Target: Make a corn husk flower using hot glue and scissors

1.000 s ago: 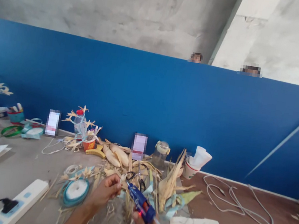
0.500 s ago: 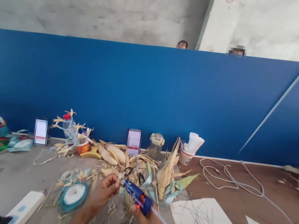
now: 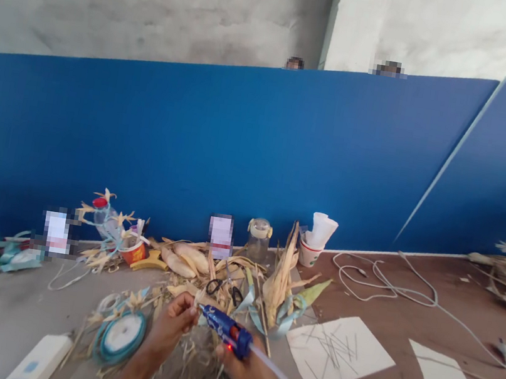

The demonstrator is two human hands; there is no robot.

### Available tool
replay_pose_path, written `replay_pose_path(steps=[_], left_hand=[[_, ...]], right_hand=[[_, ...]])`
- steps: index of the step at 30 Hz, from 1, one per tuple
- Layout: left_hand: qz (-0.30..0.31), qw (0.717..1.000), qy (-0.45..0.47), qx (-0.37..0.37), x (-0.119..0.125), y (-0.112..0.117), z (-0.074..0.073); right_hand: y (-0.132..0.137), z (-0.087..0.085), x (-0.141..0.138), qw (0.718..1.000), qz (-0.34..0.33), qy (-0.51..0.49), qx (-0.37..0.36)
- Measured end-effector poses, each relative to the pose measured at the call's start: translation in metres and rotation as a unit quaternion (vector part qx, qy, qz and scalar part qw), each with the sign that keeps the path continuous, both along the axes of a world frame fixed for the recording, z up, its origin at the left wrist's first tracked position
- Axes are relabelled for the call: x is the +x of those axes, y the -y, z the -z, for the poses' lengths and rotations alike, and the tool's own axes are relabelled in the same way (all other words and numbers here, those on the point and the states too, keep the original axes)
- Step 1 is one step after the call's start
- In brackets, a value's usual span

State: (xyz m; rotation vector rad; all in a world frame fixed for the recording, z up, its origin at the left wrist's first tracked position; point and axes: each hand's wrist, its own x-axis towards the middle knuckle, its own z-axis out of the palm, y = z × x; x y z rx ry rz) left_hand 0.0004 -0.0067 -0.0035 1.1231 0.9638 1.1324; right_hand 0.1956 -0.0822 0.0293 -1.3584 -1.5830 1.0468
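My right hand (image 3: 239, 365) is closed around a blue glue gun (image 3: 221, 324), whose red light glows; a clear glue stick (image 3: 268, 364) pokes out of its back end. The gun's nozzle points left, at the fingertips of my left hand (image 3: 177, 316). Those fingers are pinched on a small pale piece of corn husk (image 3: 197, 298), partly hidden by the fingers. Black-handled scissors (image 3: 225, 288) lie just beyond the nozzle. To the left of my left hand is a roll of teal ribbon (image 3: 120, 337). Husk scraps (image 3: 194, 358) litter the table under both hands.
Dried husks (image 3: 188, 259), a lidded jar (image 3: 258, 241) and a paper cup (image 3: 311, 252) line the blue partition (image 3: 240, 149). Thin sticks lie on white paper (image 3: 366, 349) at right, near a white cable (image 3: 390, 290). A power strip (image 3: 42, 357) sits front left. Two heads show over the partition.
The camera view has tilted and shifted slightly, so the table things appear a little further left. Both hands keep their grips, with the glue gun's nozzle still by the left fingertips.
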Motion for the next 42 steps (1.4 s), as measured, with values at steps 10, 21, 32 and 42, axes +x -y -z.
replay_pose_path(steps=[10, 21, 32, 42], left_hand=[[0.006, 1.000, 0.000, 0.005, -0.004, 0.000, 0.004], [0.006, 1.000, 0.019, 0.001, -0.002, 0.001, 0.000], [0.017, 1.000, 0.011, -0.004, -0.003, 0.002, 0.001], [0.004, 1.000, 0.017, 0.002, -0.003, 0.001, -0.001]], right_hand=[[-0.001, -0.004, -0.001, 1.000, 0.010, 0.002, 0.004], [0.001, 0.002, -0.003, 0.999, -0.007, -0.029, 0.036], [-0.001, -0.008, 0.000, 0.998, -0.010, -0.043, 0.043], [0.000, 0.002, -0.005, 0.998, -0.011, -0.041, 0.036]])
